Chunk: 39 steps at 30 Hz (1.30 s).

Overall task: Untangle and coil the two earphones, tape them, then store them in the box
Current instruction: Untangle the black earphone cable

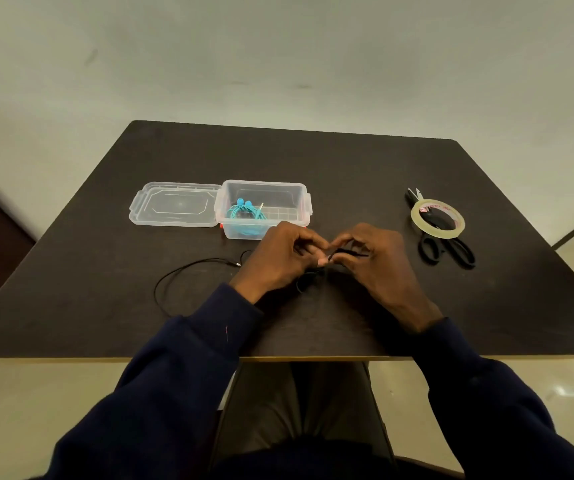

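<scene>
The left hand and right hand meet at the near middle of the dark bench, fingers of both curled and pinching a small bundle of the thin black earphone cord; the rest of that cord trails left in a loose loop on the bench, plug end free, so coiling looks only partly done

Just beyond the hands, the clear plastic box stands open with the teal earphone already coiled inside; whether it is taped I cannot tell

The clear lid lies flat on the box's left

Far right, the roll of clear tape rests on the black-handled scissors, both needed for taping the black coil before it is stored
</scene>
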Each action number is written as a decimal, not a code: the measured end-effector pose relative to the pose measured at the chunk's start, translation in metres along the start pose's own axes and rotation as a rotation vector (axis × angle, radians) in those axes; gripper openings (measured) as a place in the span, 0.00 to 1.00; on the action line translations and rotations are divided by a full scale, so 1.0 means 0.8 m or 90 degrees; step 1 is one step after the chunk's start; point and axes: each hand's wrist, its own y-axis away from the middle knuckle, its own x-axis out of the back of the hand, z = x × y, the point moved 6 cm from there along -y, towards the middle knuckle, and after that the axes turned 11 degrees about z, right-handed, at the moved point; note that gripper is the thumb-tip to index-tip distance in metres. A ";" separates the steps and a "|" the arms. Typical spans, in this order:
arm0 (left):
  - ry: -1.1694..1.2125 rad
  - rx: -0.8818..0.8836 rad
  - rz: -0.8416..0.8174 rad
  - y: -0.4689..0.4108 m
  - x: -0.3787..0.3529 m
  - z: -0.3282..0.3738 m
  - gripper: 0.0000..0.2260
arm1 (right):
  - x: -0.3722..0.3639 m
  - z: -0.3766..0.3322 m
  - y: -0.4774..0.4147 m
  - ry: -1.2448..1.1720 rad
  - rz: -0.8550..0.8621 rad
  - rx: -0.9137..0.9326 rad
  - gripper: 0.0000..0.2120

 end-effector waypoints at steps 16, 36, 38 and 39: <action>0.378 0.242 -0.063 0.009 -0.008 -0.012 0.12 | 0.015 -0.009 0.004 -0.241 0.093 -0.077 0.06; 0.494 0.212 0.224 0.006 0.026 -0.015 0.10 | 0.039 0.011 0.021 -0.192 0.053 -0.120 0.04; 0.480 0.207 0.238 0.007 0.026 -0.013 0.10 | 0.039 0.014 0.023 -0.181 0.044 -0.116 0.04; 0.469 0.207 0.246 0.007 0.027 -0.013 0.09 | 0.039 0.014 0.023 -0.175 0.041 -0.109 0.04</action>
